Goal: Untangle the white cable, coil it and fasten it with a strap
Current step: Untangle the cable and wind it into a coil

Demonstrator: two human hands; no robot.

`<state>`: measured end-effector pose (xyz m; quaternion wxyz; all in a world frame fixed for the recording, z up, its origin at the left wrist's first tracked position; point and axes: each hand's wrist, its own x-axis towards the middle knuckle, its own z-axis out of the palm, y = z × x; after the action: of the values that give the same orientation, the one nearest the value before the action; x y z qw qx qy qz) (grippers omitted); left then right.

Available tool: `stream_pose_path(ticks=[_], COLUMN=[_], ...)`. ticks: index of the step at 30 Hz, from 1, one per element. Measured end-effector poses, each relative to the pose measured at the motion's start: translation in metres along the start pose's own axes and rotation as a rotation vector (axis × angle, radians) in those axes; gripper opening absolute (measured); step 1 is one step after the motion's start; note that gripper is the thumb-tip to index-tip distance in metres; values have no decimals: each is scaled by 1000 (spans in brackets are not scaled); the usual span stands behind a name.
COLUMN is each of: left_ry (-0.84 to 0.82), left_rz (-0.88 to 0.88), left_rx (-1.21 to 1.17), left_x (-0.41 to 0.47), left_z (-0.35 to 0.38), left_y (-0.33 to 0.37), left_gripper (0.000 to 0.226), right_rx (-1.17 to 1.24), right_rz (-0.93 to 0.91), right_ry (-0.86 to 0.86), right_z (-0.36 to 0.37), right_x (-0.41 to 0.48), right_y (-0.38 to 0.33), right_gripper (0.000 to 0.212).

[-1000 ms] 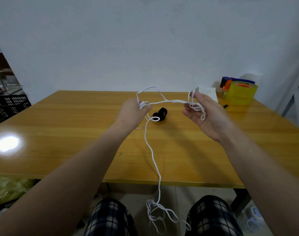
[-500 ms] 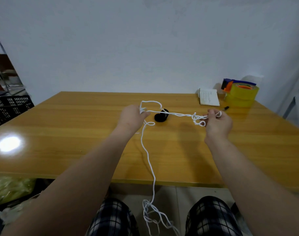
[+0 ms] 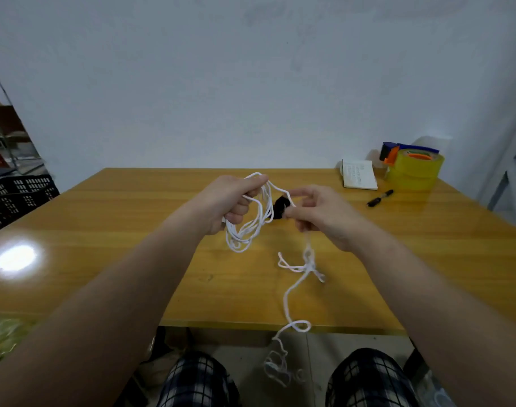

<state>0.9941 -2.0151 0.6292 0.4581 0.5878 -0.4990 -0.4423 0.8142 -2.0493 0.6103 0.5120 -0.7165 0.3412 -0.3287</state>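
Observation:
My left hand (image 3: 230,201) grips several hanging loops of the white cable (image 3: 252,230) above the middle of the wooden table (image 3: 104,230). My right hand (image 3: 321,212) pinches the same cable just to the right, and the strand runs from the loops across to it. Below my right hand the cable drops with a small tangle at the table and a bigger tangle past the front edge, between my knees. A black strap (image 3: 280,207) lies on the table behind the cable, partly hidden by my right fingers.
At the back right of the table stand a yellow tape roll in a dispenser (image 3: 412,168), a small white booklet (image 3: 359,178) and a black marker (image 3: 379,198). A black crate (image 3: 15,198) stands left of the table. My knees sit under the front edge.
My hands have come close together. The stretch of cable held between them is now gathered as loops in my left hand, and the loose end hangs from my right hand.

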Motion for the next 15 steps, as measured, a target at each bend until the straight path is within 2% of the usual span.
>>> stream_pose_path(ticks=[1,2,5,6,9,11,13,15], left_ry=[7,3,-52,-78,-85,-32,-7,-41], left_rz=[-15,-26,-29,-15,49,98,107,82], left_rx=[-28,-52,-181,-239,-381,-441,-461,-470], left_x=[-1,-2,-7,-8,-9,-6,-5,-7], left_z=[-4,-6,-5,-2,16,27,29,28], left_y=[-1,-2,-1,0,4,6,8,8], left_gripper=[44,44,39,37,33,32,33,36], right_rx=[-39,-55,-77,-91,-167,-158,-138,-102], right_rz=[0,-11,9,14,23,-54,-131,-132], right_ry=[-10,17,237,263,73,-62,24,165], right_z=[-6,-12,-24,-24,-7,10,15,9], right_x=[0,1,3,3,-1,-2,0,1], right_y=[2,4,1,-3,-8,-6,-1,-3], right_gripper=[24,20,46,50,71,75,85,77])
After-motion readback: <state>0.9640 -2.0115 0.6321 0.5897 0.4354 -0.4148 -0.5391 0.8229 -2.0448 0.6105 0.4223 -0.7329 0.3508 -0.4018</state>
